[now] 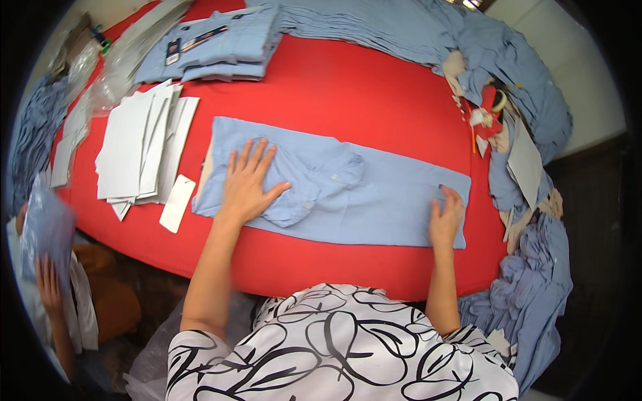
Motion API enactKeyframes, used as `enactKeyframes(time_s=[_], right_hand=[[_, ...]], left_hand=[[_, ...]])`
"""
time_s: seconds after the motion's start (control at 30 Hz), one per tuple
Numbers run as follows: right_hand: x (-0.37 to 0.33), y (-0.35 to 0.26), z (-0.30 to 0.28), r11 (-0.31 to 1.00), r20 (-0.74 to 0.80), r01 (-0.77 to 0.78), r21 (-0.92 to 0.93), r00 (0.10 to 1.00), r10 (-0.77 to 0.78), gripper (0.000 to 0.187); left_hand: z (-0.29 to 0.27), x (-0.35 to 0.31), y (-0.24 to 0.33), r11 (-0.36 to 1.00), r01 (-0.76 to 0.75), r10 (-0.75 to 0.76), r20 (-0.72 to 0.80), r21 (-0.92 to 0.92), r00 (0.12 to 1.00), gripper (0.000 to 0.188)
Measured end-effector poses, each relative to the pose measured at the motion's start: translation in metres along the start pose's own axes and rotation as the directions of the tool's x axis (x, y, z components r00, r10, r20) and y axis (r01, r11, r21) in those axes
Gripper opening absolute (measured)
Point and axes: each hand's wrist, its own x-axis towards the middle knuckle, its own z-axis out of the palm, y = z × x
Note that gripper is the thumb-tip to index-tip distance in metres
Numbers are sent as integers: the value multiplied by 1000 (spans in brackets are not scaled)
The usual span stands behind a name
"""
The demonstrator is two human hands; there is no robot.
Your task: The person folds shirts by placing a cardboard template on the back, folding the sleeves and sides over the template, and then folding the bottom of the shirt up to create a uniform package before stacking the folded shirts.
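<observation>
Left hand (247, 186) is lying flat, fingers spread, on the blue button-up shirt (348, 197) mid counter (321, 87), right hand (447, 219) is resting curled at its right end, grip unclear; strip fold's looking done, doubling-over apparently pending.

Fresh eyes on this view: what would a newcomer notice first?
The bright red table dominates the middle. Across it lies a folded light-blue garment, the left hand spread flat on it and the right hand at its right end. White sheets are piled to the left.
</observation>
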Motion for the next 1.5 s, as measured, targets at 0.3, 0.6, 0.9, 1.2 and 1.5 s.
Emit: enactKeyframes(time_s=[0.3,0.6,0.9,1.2,1.5], right_hand=[[-34,91,-32,894,7,-432,-117,900,436,55],[-25,101,-42,870,112,-473,139,880,461,51],[-19,83,-41,888,179,-456,65,880,439,35],[31,5,-91,593,271,-327,735,945,185,43],[-33,-155,-32,880,539,193,434,727,-426,47]], left_hand=[[-1,16,65,992,-113,111,-34,-55,993,55],[50,30,104,958,-285,280,104,32,954,60],[51,25,94,962,-268,271,71,-43,960,54],[31,34,90,958,-210,226,61,-193,972,41],[8,24,78,970,-142,133,-57,-196,989,28]])
